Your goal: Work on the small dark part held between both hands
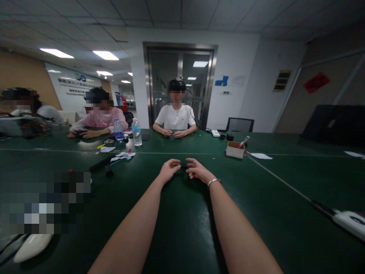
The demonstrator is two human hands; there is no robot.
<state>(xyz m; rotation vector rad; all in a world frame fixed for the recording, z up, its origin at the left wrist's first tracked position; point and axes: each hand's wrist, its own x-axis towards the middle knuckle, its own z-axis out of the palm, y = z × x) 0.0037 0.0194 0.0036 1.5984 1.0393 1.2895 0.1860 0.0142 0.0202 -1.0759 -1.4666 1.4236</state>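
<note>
Both arms reach forward over the dark green table (182,232). A small black object (184,166) is between my hands, just above or on the tabletop; it is too small and dark to name. My left hand (169,171) has curled fingers, with thumb and fingertips pinching the left end of the object. From the other side my right hand (200,172) curves its fingers around the right end, partly covering it. A silver bracelet (213,182) circles my right wrist.
Across the table sits a person in white (177,116); another in pink (99,118) is to the left. Water bottles (137,132) stand left of centre. A small box (235,150) is ahead right. A cable leads to a white power strip (349,224).
</note>
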